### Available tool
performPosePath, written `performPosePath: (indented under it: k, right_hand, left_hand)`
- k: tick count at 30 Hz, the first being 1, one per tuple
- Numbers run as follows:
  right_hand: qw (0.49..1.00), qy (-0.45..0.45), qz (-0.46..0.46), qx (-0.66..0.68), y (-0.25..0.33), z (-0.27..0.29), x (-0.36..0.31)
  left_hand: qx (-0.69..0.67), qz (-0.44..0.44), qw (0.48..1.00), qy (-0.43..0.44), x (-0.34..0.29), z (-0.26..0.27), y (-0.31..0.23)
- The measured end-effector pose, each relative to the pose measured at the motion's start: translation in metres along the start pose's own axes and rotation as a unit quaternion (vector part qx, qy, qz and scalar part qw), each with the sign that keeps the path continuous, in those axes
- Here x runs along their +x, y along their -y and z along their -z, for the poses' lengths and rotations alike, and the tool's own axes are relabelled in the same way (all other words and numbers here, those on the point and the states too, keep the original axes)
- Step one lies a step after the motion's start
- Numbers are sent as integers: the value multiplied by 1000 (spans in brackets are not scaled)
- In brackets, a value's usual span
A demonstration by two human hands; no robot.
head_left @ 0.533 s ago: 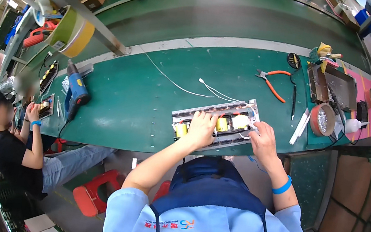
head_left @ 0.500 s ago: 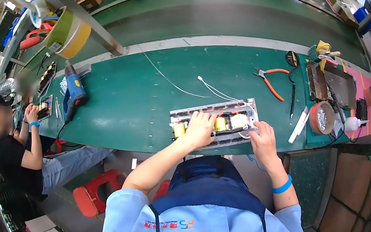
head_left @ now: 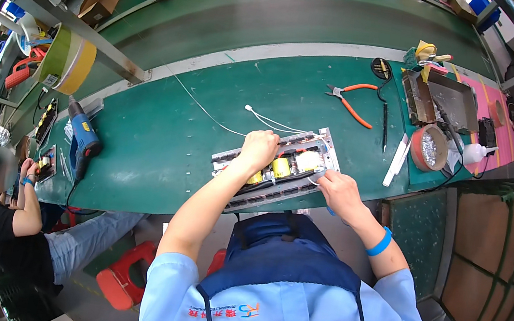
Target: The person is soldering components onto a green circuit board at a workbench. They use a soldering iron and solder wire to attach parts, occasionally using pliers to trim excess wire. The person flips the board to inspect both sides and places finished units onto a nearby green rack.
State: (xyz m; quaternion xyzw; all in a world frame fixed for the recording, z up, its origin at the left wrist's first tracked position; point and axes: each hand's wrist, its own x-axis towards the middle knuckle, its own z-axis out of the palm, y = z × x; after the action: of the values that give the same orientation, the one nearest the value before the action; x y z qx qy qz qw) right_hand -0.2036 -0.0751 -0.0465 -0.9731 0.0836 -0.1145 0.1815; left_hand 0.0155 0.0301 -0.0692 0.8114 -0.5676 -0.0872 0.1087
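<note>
A long metal housing (head_left: 330, 146) lies slightly tilted on the bench, holding a circuit board with yellow-wrapped transformers (head_left: 281, 168) and a white-topped part (head_left: 309, 161). My left hand (head_left: 260, 150) reaches across the housing to its far rail, fingers curled; what they close on is hidden. At the near right corner, my right hand (head_left: 339, 190) pinches a white wire (head_left: 314, 181). Another white lead with a small connector (head_left: 248, 108) extends from the housing's far side. One thin pale wire (head_left: 202, 105) runs over the bench toward my left hand.
Orange-handled cutters (head_left: 357, 109) and a black pen-like tool (head_left: 385, 127) lie to the right, near white strips (head_left: 396, 162), a round tub (head_left: 428, 149) and a metal tray (head_left: 455, 99). A blue heat gun (head_left: 84, 136) rests left. Another person (head_left: 15, 218) sits at far left.
My left hand has moved from the middle of the board to the far rail. My right hand stays at the right end, its fingers now pinching lower. The whole view has shifted a little.
</note>
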Motion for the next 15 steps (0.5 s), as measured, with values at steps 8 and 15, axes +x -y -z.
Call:
performPosePath:
  k: [8, 15]
  right_hand:
    - [998, -55, 24, -33, -18, 11, 16]
    - [991, -136, 0, -12, -65, 12, 52]
  left_hand:
    - [-125, 63, 990, 0, -16, 15, -2]
    - [-55, 67, 996, -37, -31, 29, 26]
